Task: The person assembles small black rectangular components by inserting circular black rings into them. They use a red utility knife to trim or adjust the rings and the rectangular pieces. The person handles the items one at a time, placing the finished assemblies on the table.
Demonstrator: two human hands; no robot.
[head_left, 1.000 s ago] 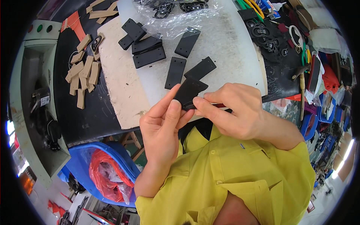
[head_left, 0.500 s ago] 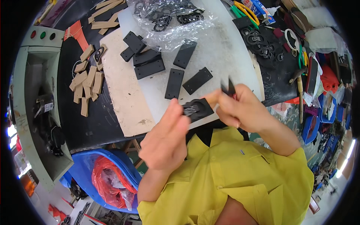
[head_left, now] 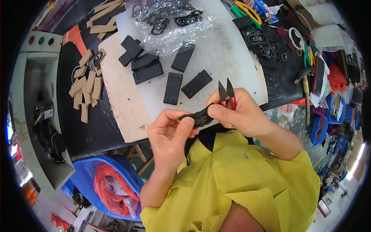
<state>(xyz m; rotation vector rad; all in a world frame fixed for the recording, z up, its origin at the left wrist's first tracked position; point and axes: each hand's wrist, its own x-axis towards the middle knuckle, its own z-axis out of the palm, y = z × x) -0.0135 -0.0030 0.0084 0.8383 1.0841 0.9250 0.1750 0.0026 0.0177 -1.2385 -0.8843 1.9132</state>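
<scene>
A short black strap piece with a dark fitting (head_left: 200, 120) is held between both hands, close to the front of my yellow shirt. My left hand (head_left: 168, 135) pinches its left end between thumb and fingers. At the other end, my right thumb presses on the piece. My right hand (head_left: 245, 114) also keeps a pair of thread snips (head_left: 227, 94) with red handles tucked in its fingers, blades parted and pointing away from me. Just beyond the hands lie a black rectangular piece (head_left: 173, 88) and another black piece (head_left: 197, 84), with several more stacked farther left.
A clear plastic bag (head_left: 201, 27) of black fittings covers the far side of the white board (head_left: 228, 46). Tan strap pieces (head_left: 91, 83) lie at left, black ring fittings (head_left: 261, 42) and a hammer (head_left: 303, 73) at right. Below the table edge stands a blue bin (head_left: 83, 170).
The strap piece has turned from face-up to edge-on, and its fitting shows less. My left hand has rolled over so its thumb and fingers show. The snips' blades are now spread apart.
</scene>
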